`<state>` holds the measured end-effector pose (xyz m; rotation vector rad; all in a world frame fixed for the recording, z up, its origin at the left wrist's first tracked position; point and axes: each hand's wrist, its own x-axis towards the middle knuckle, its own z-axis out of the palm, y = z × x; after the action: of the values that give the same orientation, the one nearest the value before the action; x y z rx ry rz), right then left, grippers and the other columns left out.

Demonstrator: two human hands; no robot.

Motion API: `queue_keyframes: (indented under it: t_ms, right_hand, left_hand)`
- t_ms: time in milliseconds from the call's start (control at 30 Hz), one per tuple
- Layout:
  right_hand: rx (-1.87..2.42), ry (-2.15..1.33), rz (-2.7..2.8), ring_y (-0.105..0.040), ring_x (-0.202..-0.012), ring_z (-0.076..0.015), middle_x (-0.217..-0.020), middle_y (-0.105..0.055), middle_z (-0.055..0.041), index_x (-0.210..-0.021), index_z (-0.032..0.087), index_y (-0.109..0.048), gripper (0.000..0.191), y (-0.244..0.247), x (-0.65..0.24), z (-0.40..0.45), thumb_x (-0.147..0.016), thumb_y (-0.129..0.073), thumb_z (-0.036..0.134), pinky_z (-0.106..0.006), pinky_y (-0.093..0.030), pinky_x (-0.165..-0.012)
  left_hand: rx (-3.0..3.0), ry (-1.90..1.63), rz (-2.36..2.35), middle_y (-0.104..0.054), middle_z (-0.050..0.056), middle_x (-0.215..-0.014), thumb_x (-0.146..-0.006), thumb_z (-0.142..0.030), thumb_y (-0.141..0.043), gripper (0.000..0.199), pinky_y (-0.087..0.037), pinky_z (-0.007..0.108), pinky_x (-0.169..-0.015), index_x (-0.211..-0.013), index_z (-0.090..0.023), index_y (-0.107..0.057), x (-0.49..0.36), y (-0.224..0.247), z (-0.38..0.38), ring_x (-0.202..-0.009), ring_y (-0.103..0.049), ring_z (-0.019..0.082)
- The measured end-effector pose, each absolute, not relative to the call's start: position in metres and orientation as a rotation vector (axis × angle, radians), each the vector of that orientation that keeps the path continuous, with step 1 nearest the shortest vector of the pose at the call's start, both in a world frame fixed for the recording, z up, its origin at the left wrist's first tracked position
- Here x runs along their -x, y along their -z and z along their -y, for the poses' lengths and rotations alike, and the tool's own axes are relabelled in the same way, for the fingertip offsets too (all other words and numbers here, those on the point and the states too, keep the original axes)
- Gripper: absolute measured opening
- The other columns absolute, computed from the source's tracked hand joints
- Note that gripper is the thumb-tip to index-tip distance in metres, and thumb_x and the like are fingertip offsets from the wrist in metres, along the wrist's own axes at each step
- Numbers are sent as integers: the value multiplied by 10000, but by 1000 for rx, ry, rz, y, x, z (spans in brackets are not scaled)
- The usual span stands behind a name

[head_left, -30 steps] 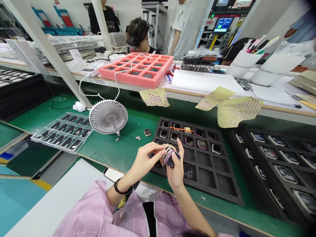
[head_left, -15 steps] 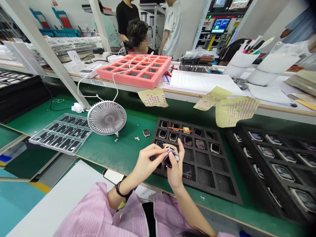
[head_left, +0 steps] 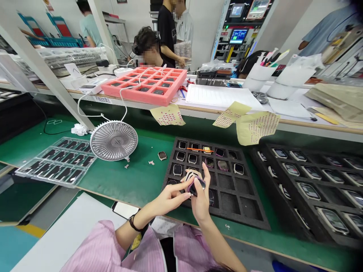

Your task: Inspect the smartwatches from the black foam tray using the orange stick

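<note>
A small dark watch case (head_left: 196,186) with a purplish edge is held up over the near left part of a black foam tray (head_left: 255,219). My right hand (head_left: 200,200) grips it from the right, thumb across its face and fingers behind. From the left, my left hand (head_left: 170,194) touches its edge with the index finger, the thumb just below; these two fingertips are apart. Several watch cases sit in the tray's compartments, and an orange stick (head_left: 200,150) lies across the upper ones. A single watch case (head_left: 162,155) rests on the green mat left of the tray.
A round grey fan (head_left: 115,140) stands at left beside a clear tray of dark parts (head_left: 56,160). More black foam trays (head_left: 314,204) with watches are stacked at right. On the shelf are a pink foam tray (head_left: 167,99) and papers (head_left: 221,96). People are beyond.
The view has shifted, so the bench items sit further left. My left fingers have spread from a pinch at the watch case, with the index finger now along its edge. My right hand still holds it.
</note>
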<state>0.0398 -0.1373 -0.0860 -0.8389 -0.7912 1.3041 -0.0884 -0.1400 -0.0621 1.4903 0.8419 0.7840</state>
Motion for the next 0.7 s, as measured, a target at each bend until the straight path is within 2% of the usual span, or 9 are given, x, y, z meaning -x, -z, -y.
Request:
queue_keyframes:
  t_ms: [67, 100, 167, 200, 233, 300, 500, 633, 700]
  right_hand:
    - [877, -1303, 804, -653, -897, -183, -1129, -642, -35, -1490, 342, -242, 678, 88, -45, 136, -903, -573, 415, -409, -497, -915]
    - [911, -1286, 823, -650, -916, -185, -1129, -641, -36, -1487, 333, -256, 677, 89, -49, 134, -898, -578, 420, -397, -499, -917]
    - [984, -1256, 907, -640, -964, -192, -1111, -643, -38, -1483, 305, -273, 685, 90, -55, 129, -887, -590, 423, -384, -490, -940]
    - [1012, -1249, 971, -636, -984, -198, -1096, -645, -40, -1487, 288, -264, 700, 91, -58, 127, -883, -593, 419, -385, -480, -958]
    - [1030, -1246, 1047, -632, -1000, -204, -1082, -647, -43, -1497, 268, -240, 723, 92, -60, 126, -882, -591, 414, -390, -469, -974]
    - [1060, -1232, 1212, -626, -1040, -224, -1095, -648, -62, -1521, 231, -172, 770, 93, -61, 124, -884, -574, 389, -407, -446, -1001]
    - [1253, -1107, 1497, -556, -1213, -305, -1328, -559, -123, -1549, 224, -74, 886, 93, -54, 127, -817, -572, 264, -472, -403, -1031]
    - [1189, -1228, 1532, -503, -1279, -274, -1369, -530, -114, -1552, 244, -82, 868, 89, -60, 128, -842, -581, 278, -460, -328, -1100]
    - [1096, -1383, 1449, -521, -1256, -242, -1366, -533, -98, -1548, 267, -84, 874, 88, -67, 127, -852, -612, 314, -429, -349, -1089]
  left_hand:
    - [-1626, -711, -858, -317, -112, -451, -958, -367, -461, 592, -284, 175, -401, -1495, -150, -339, 90, 60, 139, -396, -262, 64]
    - [-1735, -691, -894, -422, -89, -497, -951, -341, -479, 583, -366, 188, -449, -1494, -176, -344, 90, 59, 138, -432, -356, 77]
    - [-1991, -731, -1027, -641, 11, -787, -899, -295, -572, 609, -514, 271, -658, -1474, -221, -382, 90, 57, 135, -681, -575, 143]
    - [-2109, -782, -1101, -661, 66, -999, -862, -269, -619, 643, -531, 331, -792, -1464, -232, -394, 90, 56, 134, -879, -613, 192]
    - [-2204, -835, -1158, -619, 104, -1182, -832, -237, -648, 675, -510, 382, -906, -1457, -236, -395, 88, 57, 133, -1059, -585, 235]
    - [-2327, -878, -1185, -524, 130, -1359, -808, -152, -634, 690, -457, 435, -1022, -1446, -228, -384, 84, 62, 131, -1242, -500, 266]
    - [-2372, -880, -1218, -602, 134, -1268, -735, 26, -476, 558, -507, 417, -997, -1256, -170, -511, 69, 83, 128, -1203, -557, 248]
    - [-2301, -902, -1279, -647, 121, -1209, -709, 27, -478, 540, -530, 410, -962, -1203, -177, -554, 73, 83, 124, -1139, -612, 250]
    - [-2247, -937, -1268, -681, 109, -1152, -711, -7, -536, 488, -553, 388, -913, -1167, -177, -581, 78, 80, 122, -1056, -655, 243]
